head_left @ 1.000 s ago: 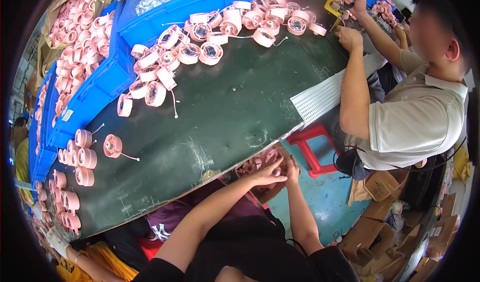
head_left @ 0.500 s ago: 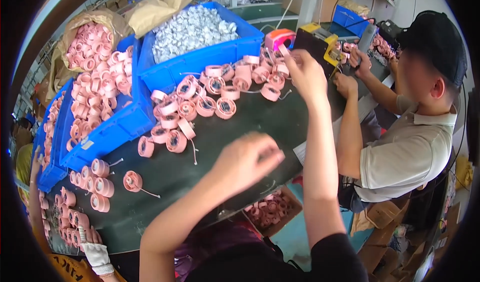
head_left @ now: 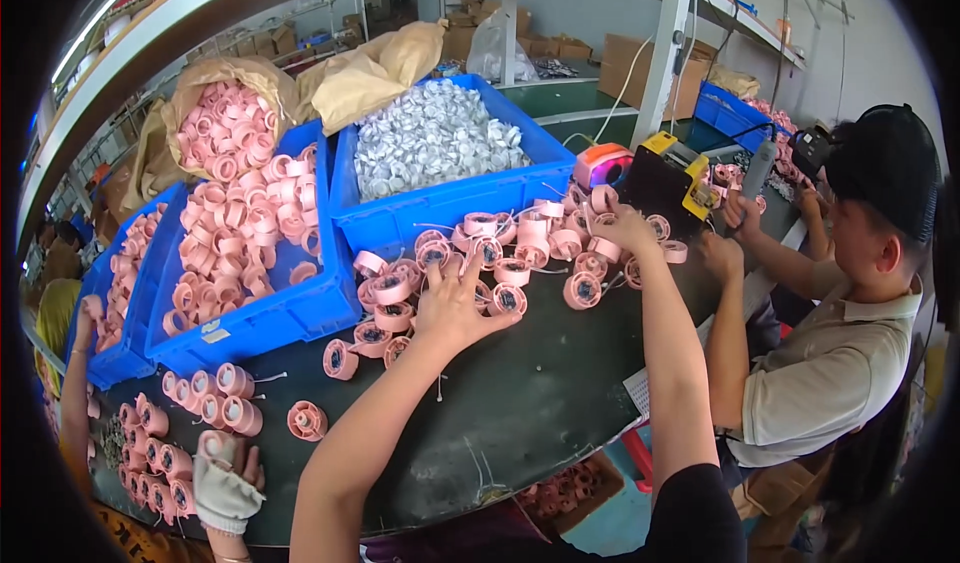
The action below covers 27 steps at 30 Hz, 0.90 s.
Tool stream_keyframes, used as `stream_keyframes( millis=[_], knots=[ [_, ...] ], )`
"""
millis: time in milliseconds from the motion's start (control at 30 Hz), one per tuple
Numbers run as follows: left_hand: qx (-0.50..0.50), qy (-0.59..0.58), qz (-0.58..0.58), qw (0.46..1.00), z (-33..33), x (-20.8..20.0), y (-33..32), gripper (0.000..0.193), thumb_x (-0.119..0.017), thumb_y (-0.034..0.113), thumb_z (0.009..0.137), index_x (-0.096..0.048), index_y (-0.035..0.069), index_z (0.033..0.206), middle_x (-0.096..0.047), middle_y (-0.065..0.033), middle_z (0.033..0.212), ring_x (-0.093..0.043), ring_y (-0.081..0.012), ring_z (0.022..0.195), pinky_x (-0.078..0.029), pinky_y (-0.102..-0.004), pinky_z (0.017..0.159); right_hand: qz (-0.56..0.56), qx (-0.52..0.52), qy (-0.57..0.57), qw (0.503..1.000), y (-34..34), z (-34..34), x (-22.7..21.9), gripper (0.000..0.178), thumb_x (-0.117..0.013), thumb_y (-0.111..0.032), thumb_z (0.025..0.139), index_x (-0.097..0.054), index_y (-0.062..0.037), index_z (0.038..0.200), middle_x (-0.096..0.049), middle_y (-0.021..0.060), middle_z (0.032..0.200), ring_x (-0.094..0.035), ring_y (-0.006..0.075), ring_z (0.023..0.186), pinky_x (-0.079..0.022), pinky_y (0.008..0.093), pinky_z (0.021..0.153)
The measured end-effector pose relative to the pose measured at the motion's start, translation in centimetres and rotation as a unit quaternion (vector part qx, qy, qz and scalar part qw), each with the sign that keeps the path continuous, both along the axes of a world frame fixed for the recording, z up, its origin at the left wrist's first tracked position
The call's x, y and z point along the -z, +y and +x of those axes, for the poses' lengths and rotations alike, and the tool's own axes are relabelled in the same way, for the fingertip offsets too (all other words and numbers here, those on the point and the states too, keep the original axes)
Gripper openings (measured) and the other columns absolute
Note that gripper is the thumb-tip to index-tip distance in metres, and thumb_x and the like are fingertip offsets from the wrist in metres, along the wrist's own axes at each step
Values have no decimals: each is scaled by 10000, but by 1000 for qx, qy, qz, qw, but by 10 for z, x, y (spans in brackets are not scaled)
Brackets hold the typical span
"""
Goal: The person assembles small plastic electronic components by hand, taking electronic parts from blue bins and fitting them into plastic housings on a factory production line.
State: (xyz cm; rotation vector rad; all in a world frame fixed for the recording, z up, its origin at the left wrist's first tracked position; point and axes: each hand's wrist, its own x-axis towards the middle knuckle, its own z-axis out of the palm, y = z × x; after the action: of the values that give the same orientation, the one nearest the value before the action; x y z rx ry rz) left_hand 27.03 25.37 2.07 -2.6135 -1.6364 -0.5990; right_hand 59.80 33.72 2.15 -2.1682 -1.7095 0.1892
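Pink housings (head_left: 582, 290) beneath widely spread left hand (head_left: 452, 305); right hand (head_left: 629, 231) among others, cannot tell its grip.

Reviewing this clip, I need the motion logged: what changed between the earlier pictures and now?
From close together over the carton, the left hand and right hand moved apart and forward to the piled pink parts, the left spread over them. Any new hold is unclear. The blue bins and lone pink part stayed put.
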Motion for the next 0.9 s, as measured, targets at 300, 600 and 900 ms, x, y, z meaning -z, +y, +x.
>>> stream_keyframes(
  millis=[300, 600, 900],
  knots=[
    [-1, -39, -32, 999, 22, 0, -20, 1095, -666, 713, 538, -311, 117, 1386, -433, -224, 1247, -392, -381, 1162, -405, -485, 886, -76, -55, 101, 990, -66, -100, -3, 860, -647, -630, 588, -566, 21, 1144, -616, 237, 1057, -608, 318, 993, -469, 377, 829],
    [-57, -18, -57, 997, -9, 6, -70, 1033, -628, 697, 618, -276, 118, 1397, -300, -178, 1397, -304, -466, 1215, -311, -635, 901, 177, -33, 7, 984, -147, -92, -17, 608, -631, -525, 733, -597, -78, 1144, -645, 183, 998, -639, 305, 889, -499, 386, 763],
    [5, -8, -151, 989, -24, 10, -117, 1311, -781, 615, 425, -99, 149, 1442, -112, -209, 1455, -278, -489, 1211, -313, -628, 901, 83, -207, 146, 964, -146, -165, 8, 966, -763, -567, 535, -422, -158, 1341, -436, 258, 1271, -489, 371, 1151, -421, 413, 937]
  ],
)
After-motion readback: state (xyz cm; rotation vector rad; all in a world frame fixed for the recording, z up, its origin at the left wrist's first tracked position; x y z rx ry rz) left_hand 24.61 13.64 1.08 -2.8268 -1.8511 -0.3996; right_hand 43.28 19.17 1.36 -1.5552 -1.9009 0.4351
